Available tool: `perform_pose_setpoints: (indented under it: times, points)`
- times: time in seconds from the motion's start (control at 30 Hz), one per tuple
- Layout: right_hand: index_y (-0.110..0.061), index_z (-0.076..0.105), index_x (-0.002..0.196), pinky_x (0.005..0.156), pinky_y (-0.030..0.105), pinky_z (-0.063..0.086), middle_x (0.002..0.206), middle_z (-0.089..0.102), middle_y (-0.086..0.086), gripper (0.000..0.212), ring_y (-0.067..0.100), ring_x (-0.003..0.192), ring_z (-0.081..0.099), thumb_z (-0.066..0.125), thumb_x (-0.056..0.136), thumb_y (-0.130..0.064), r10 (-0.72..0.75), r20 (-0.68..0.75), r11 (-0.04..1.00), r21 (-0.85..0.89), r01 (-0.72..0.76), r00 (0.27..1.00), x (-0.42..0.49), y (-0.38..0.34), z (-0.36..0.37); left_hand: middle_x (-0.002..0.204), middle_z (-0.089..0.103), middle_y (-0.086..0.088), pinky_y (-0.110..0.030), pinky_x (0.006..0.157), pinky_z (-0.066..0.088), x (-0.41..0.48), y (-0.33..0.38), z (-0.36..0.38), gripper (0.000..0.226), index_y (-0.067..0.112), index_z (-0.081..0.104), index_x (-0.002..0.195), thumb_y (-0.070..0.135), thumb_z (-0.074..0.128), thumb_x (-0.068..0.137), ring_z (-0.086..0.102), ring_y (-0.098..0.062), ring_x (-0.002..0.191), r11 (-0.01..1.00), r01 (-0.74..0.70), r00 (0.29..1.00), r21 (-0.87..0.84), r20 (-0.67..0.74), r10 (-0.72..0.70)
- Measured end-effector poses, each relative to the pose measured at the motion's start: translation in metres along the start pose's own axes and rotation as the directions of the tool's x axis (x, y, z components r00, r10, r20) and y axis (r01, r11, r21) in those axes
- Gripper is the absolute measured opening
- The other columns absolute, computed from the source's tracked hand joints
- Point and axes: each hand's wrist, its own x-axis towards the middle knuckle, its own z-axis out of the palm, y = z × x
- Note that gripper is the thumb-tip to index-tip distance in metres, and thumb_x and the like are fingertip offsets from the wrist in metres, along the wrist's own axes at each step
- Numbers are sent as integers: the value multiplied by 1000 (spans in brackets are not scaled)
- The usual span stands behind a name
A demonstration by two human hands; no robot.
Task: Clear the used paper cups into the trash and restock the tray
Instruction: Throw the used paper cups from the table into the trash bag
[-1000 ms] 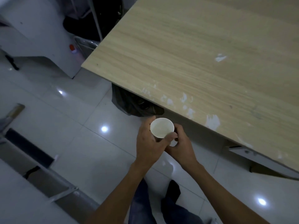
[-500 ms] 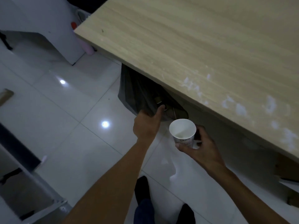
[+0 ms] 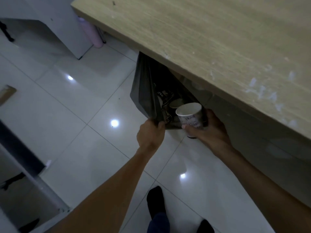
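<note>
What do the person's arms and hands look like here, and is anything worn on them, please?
The left forearm and right forearm are bare, with no sleeve in view. The left hand and right hand wear no gloves; no watch, bracelet or ring shows, though the dim light could hide a thin ring.

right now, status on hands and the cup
Left hand grips trash bag rim. Right hand holds paper cup at bag mouth, not yet dropped. Table edge overhangs bag.
</note>
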Motion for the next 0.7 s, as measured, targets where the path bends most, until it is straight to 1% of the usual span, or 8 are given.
perform_pose_setpoints:
  times: [0.1,0.23,0.33,0.4,0.47,0.53,0.6,0.7]
  points:
    - [-27,48,133,90,30,49,126,59,-5,79,14,111,57,83,64,-41,-30,22,999,-37,31,999,13,-16,20,74,60,-4,-28,57,40,-6,-7,-7,22,14,54,76,31,50,89,59,-25,71,1000,-29,1000,5,3,29]
    - [-24,44,134,92,36,50,127,57,-3,82,16,112,57,78,65,-51,-59,92,996,-57,64,994,28,-39,41,59,53,1,-25,52,37,-16,-12,-18,32,18,43,61,30,52,89,52,-17,57,998,-64,998,1,-8,64]
    - [-22,44,135,93,35,49,127,56,1,70,16,110,55,72,76,-46,-66,77,997,-24,68,995,28,-44,49,61,54,0,-26,53,40,-26,-18,-23,28,16,45,64,28,52,89,53,-19,59,997,-78,997,8,-30,78]
    - [-21,48,130,89,34,51,119,58,0,58,13,100,55,70,79,-39,-62,58,997,-32,64,996,21,-39,51,63,55,0,-28,56,42,-31,-22,-24,26,15,47,66,27,52,88,55,-20,61,997,-71,997,11,-38,71]
    - [-22,52,125,88,37,52,109,57,-4,50,12,95,55,70,80,-35,-42,57,998,-40,44,998,11,-30,53,63,55,0,-28,55,40,-33,-25,-25,25,14,47,68,26,53,88,54,-19,62,998,-67,996,16,-50,67]
    - [-22,54,121,87,38,52,102,55,-7,45,11,91,55,70,80,-32,-37,53,998,-48,40,998,2,-19,51,66,57,-1,-28,57,41,-35,-25,-27,23,13,50,71,27,53,89,56,-20,64,997,-72,995,29,-70,74]
    - [-20,55,120,85,35,52,100,54,-7,44,8,86,54,71,80,-28,-35,54,998,-42,37,998,-7,-12,46,71,60,-3,-29,61,43,-37,-23,-28,21,12,53,74,28,53,89,57,-21,68,997,-67,994,49,-84,71]
    - [-23,55,118,87,35,52,101,56,-6,42,13,93,58,71,80,-25,-40,54,999,-33,42,998,-19,-4,36,73,61,-4,-28,61,42,-43,-20,-30,21,12,52,75,28,53,89,56,-21,68,995,-68,991,76,-111,77]
